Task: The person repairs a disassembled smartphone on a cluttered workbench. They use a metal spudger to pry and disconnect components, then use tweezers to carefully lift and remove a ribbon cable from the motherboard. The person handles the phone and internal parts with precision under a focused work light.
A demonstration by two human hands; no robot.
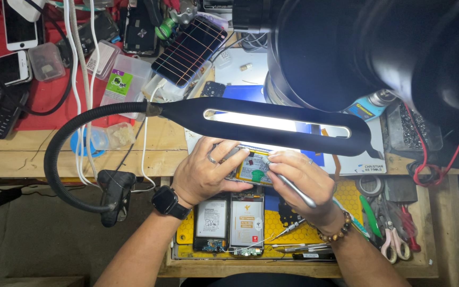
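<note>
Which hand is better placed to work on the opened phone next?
Right, probably. The right hand already holds a thin metal tool with its tip at the opened phone, while the left hand steadies the phone from the side.

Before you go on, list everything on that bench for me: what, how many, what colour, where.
Opened phone: one, silver frame, held under the lamp.
Metal tool: one, silver, in the right hand.
Gooseneck lamp: one, black, lit, across the middle.
Microscope: one, black, top right.
Open phones: two, backs off, on the yellow mat in front.
Striped phone screen: one, dark, top centre.
White phones: two, top left.
Keypad phone: one, black, left.
Scissors: one pair, pinkish handles, right.
Left hand: steadies the opened phone; black watch.
Right hand: grips the tool; bead bracelet.
</note>
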